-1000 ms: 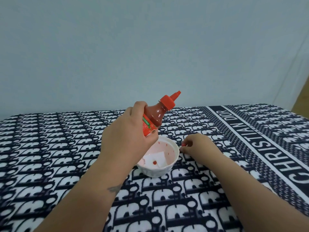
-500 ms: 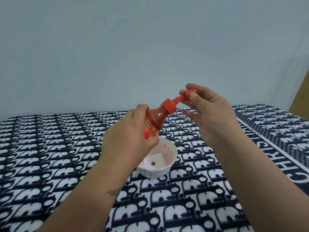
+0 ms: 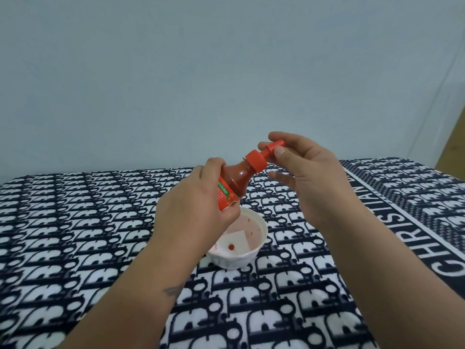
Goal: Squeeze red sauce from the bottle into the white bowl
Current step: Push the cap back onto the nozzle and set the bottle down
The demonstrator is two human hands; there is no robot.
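My left hand (image 3: 193, 205) grips the body of a red sauce bottle (image 3: 236, 180), held tilted with its orange nozzle pointing up and to the right. My right hand (image 3: 309, 180) pinches the small orange tip cap (image 3: 274, 146) on the end of the nozzle between thumb and forefinger. Below the bottle sits the white bowl (image 3: 254, 255), with pink smears, a few red drops and a white square inside it. My left hand hides the bowl's left part and the bottle's lower half.
A black-and-white patterned cloth (image 3: 75, 222) covers the whole table, with a lettered band (image 3: 412, 227) running along the right side. A plain pale wall (image 3: 226, 71) stands behind the table's far edge.
My right hand rose from the cloth beside the bowl to the bottle's nozzle and closed its fingers on the tip cap. The bottle stayed tilted over the bowl.
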